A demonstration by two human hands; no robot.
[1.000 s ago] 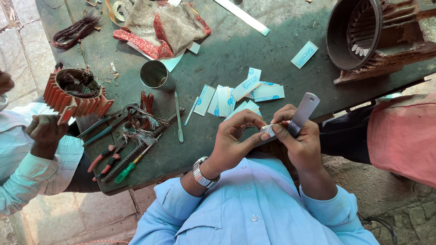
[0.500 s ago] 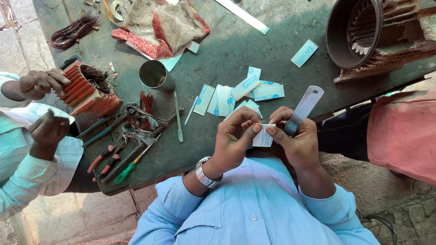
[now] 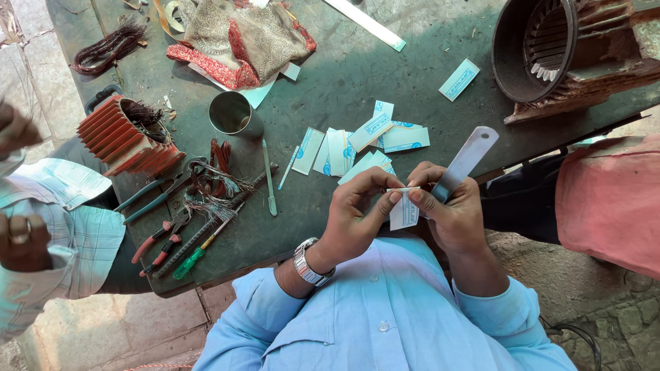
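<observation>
Both my hands meet over the near edge of the dark green table (image 3: 412, 82). My left hand (image 3: 357, 209), with a metal watch on the wrist, pinches the top fold of a small white and blue paper strip (image 3: 403, 211). My right hand (image 3: 450, 213) pinches the same strip from the other side and also grips a flat grey metal ruler (image 3: 467, 159), which sticks up to the right. A loose pile of similar white and blue paper strips (image 3: 364, 143) lies on the table just beyond my hands.
A steel cup (image 3: 232, 113), pliers, cutters and screwdrivers (image 3: 182, 220) lie left of the pile. A red finned motor stator (image 3: 127, 134) stands at the left edge, a large rusty motor housing (image 3: 550, 48) at top right. Another person sits at left (image 3: 41, 233); someone in pink at right (image 3: 612, 199).
The other person's hand has left the red stator, which now stands tilted on the table. My hands have folded the paper strip tighter; the ruler stays in my right hand.
</observation>
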